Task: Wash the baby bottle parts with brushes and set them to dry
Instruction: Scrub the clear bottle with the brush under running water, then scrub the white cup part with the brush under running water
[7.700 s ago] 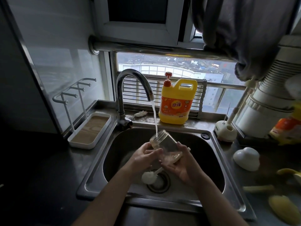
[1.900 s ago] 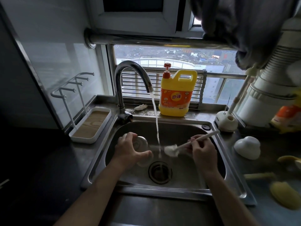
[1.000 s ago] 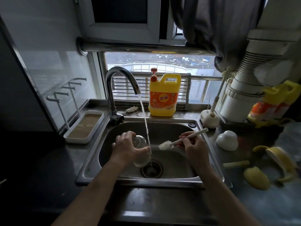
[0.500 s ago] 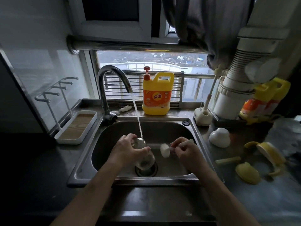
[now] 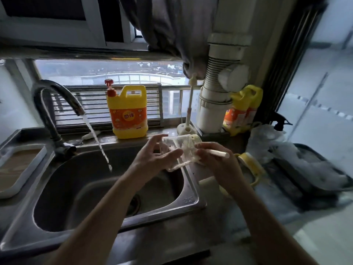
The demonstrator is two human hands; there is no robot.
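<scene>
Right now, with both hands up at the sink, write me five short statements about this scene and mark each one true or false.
1. Water is running from the tap. True.
2. The clear bottle is under the water stream. False: it is held well to the right of the stream, above the right rim of the sink.
3. The right hand holds the brush by its handle. True.
4. The yellow detergent jug lies on its side in the sink. False: it stands upright on the ledge behind the sink.
5. The left hand is empty. False: it holds the clear bottle.
</scene>
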